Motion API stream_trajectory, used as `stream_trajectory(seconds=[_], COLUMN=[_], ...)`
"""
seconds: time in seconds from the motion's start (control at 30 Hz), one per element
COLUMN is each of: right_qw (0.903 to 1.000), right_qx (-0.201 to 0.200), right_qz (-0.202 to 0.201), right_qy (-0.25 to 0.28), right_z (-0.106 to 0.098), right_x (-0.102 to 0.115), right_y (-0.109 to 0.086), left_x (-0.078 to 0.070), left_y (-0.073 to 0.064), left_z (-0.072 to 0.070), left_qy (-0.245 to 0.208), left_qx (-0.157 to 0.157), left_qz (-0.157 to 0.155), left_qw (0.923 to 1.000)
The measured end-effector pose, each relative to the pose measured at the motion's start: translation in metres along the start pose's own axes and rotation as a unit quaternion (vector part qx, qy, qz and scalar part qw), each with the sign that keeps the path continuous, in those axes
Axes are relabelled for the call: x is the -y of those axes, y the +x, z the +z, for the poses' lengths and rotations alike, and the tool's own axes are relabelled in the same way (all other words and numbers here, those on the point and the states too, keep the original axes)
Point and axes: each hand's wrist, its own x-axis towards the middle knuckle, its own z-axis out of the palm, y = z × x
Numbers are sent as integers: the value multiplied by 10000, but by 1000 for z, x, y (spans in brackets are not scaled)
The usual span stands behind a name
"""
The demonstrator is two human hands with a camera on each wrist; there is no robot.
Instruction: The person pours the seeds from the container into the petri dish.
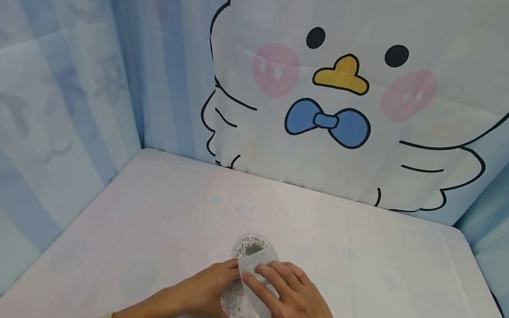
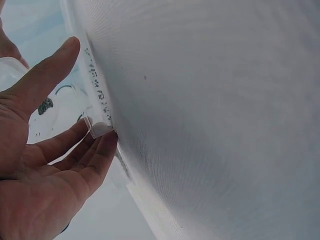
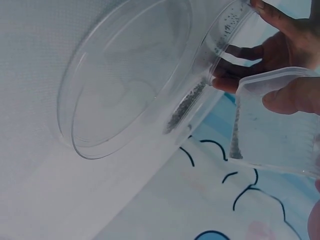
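Observation:
My left hand (image 1: pixel 209 293) holds a round clear petri dish (image 1: pixel 240 307) by its rim, thumb at the near side and fingers at the far side. Dark specks are scattered over this dish. Just beyond it stands a second petri dish (image 1: pixel 239 245) with a heap of dark and pale grains. In my right hand (image 1: pixel 297 306) is a small translucent plastic box (image 3: pixel 280 135), pinched by thumb and fingers and tilted over the dishes. A strip of dark grains (image 3: pixel 236 140) lies along one side of the box.
A wide clear round dish (image 3: pixel 75 142) lies right of the speckled dish, partly hidden under my right hand in the head view. All stand on a pale cloth-covered table (image 1: pixel 397 275). Curtains (image 1: pixel 39 104) with a printed cartoon bird enclose the back and sides.

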Motion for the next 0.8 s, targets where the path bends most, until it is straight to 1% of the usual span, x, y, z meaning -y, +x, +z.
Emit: stream_trajectory(seconds=[0.23,0.4,0.53,0.8], right_qw=[9999,10000,9999,9997], right_qx=[-86,-18,20,31], right_qz=[-82,-73,-108,-252], right_qy=[-18,7,43,66], right_z=[0,0,1,1], right_x=[1,2,2,3], right_y=[1,0,-1,-1], left_x=[-1,-2,-2,-2], left_y=[0,-2,-3,-3], left_z=[0,-1,-1,-1], left_qy=[24,-21,-12,-31], left_qx=[13,34,19,33], left_qz=[-45,-77,-33,-9], left_qw=[10000,10000,10000,10000])
